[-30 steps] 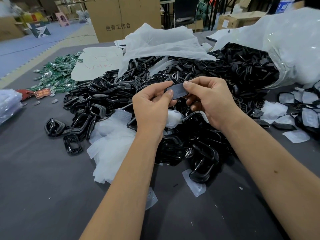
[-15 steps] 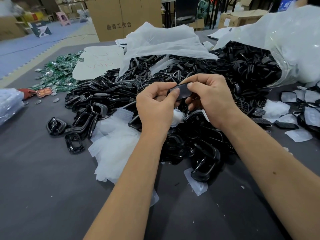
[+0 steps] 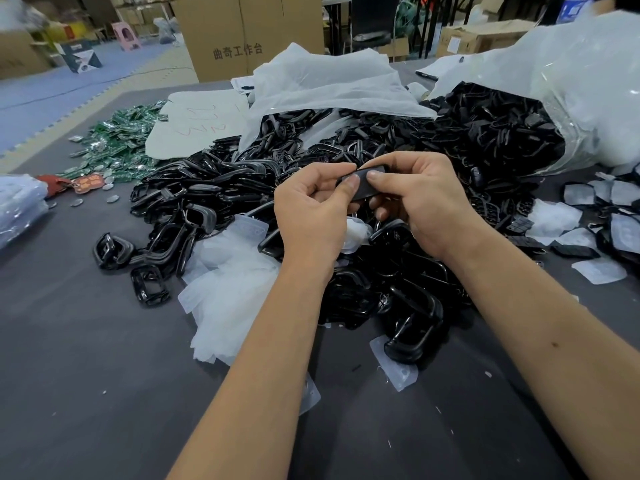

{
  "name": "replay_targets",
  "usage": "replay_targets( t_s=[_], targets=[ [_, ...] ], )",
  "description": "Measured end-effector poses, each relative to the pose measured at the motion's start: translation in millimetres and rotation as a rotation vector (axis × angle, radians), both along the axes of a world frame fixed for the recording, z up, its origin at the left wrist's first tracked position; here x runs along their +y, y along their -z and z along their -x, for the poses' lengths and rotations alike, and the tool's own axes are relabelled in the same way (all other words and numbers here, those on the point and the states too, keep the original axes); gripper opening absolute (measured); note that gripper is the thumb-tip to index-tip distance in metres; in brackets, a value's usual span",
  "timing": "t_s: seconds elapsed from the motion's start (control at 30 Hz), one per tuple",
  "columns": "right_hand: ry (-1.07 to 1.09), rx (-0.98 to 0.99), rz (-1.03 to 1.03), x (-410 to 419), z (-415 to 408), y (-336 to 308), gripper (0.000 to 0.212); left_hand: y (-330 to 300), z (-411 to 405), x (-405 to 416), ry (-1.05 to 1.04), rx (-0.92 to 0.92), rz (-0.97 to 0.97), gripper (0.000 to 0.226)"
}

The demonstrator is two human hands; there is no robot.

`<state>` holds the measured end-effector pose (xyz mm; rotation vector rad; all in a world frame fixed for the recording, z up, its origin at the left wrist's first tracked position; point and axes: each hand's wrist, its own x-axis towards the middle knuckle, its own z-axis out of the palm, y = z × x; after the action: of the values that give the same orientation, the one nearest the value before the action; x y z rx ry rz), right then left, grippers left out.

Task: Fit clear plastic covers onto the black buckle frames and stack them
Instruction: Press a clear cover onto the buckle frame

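Observation:
Above a big heap of black buckle frames (image 3: 221,199), both hands hold one black buckle frame (image 3: 363,180). My left hand (image 3: 311,213) pinches its left end with thumb and forefinger. My right hand (image 3: 420,199) pinches its right part, thumb on the front, fingers curled behind. Whether a clear cover sits on this frame cannot be made out. A pile of clear plastic covers (image 3: 228,292) lies on the table just left of my left forearm. Covered buckles (image 3: 595,216) lie spread at the right edge.
A clear bag (image 3: 568,84) spilling more black frames lies at the back right, a white bag (image 3: 329,84) behind the heap. Green packets (image 3: 117,140) and white paper (image 3: 197,126) sit at the back left. Loose covers (image 3: 398,372) lie near the front. Cardboard boxes (image 3: 242,32) stand beyond the grey table (image 3: 86,375).
Both hands have drawn closer together on the buckle frame and turned it slightly. My right thumb now presses on its front.

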<state>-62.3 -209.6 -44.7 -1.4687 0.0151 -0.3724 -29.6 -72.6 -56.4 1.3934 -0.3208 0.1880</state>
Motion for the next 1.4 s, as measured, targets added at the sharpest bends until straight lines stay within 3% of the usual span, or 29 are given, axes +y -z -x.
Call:
replay_targets(
  t_s=[0.37,0.53,0.73,0.83,1.0,1.17,1.23,1.3,1.4],
  targets=[
    [-0.026,0.018,0.027,4,2,-1,0.028,-3,1,4,-0.031,0.034,0.001,0.016],
    [0.033,0.015,0.241,-1,4,3,0.006,-4,-1,8,-0.037,0.072,0.021,0.018],
    [-0.013,0.043,0.17,-7,5,4,0.02,-5,2,6,-0.032,0.101,-0.025,0.013],
    [0.003,-0.035,0.315,-8,7,6,0.023,-8,4,7,-0.044,0.152,-0.002,0.013],
    [0.111,-0.276,0.761,-9,11,5,0.013,-19,0,20,0.027,0.409,0.129,0.008],
    [0.163,-0.383,0.897,-14,9,-2,0.011,-28,-4,28,0.15,0.515,0.188,0.005],
    [0.149,-0.335,0.785,-11,8,-2,0.004,-29,-3,27,0.196,0.531,0.29,0.023],
    [0.115,-0.24,0.522,-8,7,-1,0.008,-27,-2,23,0.232,0.532,0.386,0.033],
    [0.047,-0.087,0.106,-5,8,-3,0.018,-22,3,16,0.266,0.463,0.38,0.018]
  ],
)
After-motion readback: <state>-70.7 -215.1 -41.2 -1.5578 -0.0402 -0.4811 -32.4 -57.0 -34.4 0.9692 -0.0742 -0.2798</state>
